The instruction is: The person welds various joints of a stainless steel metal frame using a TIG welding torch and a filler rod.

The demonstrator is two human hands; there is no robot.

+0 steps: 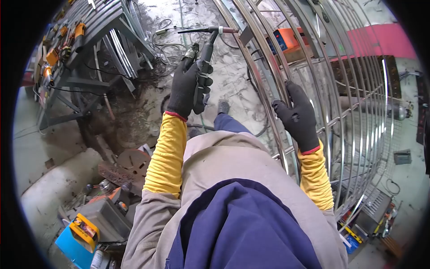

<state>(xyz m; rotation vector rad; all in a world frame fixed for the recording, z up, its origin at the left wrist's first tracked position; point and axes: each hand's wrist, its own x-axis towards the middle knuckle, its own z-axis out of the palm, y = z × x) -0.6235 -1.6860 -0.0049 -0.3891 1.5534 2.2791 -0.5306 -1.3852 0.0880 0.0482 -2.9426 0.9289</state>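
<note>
My left hand (184,92), in a dark glove with a red cuff, is closed around the handle of a TIG welding torch (207,50). The torch stands upright, its long black back cap pointing left and its pinkish nozzle pointing right at the metal tubes. A small metallic piece (191,52) shows at the top of that hand; I cannot make out what it is. My right hand (298,116), gloved alike, lies against the shiny tubes of a large metal grille (256,74). Its thumb and forefinger are spread; the other fingers are partly hidden.
An orange machine (286,39) stands behind the grille. At the upper left is a steel workbench (96,85) with several clamps and tools. Cables (163,54) lie across the stained floor. A grey case (107,219) and a blue-and-yellow item (78,237) are at the lower left.
</note>
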